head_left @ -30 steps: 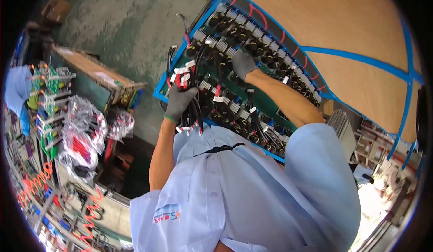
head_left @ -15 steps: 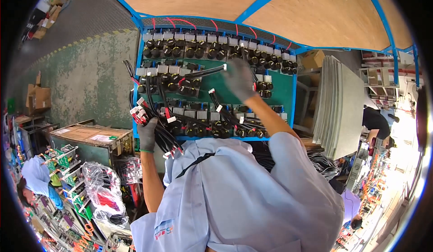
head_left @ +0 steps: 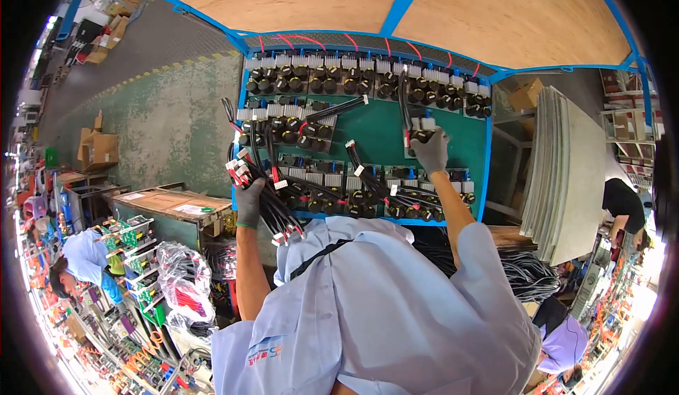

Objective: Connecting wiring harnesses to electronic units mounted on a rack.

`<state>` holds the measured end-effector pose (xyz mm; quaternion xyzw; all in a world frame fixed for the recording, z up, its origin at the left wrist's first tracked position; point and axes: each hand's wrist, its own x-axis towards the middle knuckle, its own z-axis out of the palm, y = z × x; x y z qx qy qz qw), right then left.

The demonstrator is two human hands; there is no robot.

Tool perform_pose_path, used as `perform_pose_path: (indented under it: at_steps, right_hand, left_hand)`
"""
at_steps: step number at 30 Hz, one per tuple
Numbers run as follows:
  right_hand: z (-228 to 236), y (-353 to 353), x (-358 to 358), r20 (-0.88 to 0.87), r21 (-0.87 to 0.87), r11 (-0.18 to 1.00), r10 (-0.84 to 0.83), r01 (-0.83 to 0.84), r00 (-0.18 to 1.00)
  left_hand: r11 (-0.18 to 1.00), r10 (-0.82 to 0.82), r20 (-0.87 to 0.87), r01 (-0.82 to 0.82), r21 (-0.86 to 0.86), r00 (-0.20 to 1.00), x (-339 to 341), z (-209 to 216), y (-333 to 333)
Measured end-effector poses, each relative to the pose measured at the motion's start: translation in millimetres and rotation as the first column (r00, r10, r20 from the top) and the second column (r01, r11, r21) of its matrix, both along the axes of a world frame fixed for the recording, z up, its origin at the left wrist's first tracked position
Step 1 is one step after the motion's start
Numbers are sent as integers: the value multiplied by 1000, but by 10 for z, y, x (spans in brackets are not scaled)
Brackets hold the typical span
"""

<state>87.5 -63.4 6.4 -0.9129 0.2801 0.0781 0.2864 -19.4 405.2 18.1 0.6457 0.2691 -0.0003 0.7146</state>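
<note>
My left hand point(head_left: 249, 202), in a grey glove, is closed round a bundle of black cables point(head_left: 277, 215) with white plugs and some red wires at the ends. At the right of the green board point(head_left: 378, 130), my gloved right hand point(head_left: 432, 152) grips a circuit board module point(head_left: 426, 123) with a silver heat sink and black capacitors. Its fingertips are partly hidden. Beside that module, a black cable point(head_left: 404, 105) lies lengthwise. More such modules point(head_left: 339, 73) stand in rows on the green surface. Several cables point(head_left: 338, 108) lie over the middle and near rows.
A blue metal frame point(head_left: 486, 161) edges the work surface, with wooden panels point(head_left: 509, 20) beyond it. Large grey sheets point(head_left: 559, 176) stand at the right. On the left are a wooden-topped cabinet point(head_left: 166, 202) and a cardboard box point(head_left: 99, 149). Other people point(head_left: 85, 257) work nearby.
My right hand has moved right and nearer, from above the middle row onto the module at its right end. My left hand still holds the cable bundle. The whole view has shifted.
</note>
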Motion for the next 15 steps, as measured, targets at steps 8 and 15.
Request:
perform_pose_path:
  at_steps: [8,15]
  right_hand:
    - [15,1233,220,1,75,992,106,-105,994]
    - [42,1534,130,-21,184,966,187,-180,982]
  left_hand:
    - [995,24,-10,-25,-96,1000,10,182,-147]
    - [997,29,-16,-30,-78,999,-2,48,-100]
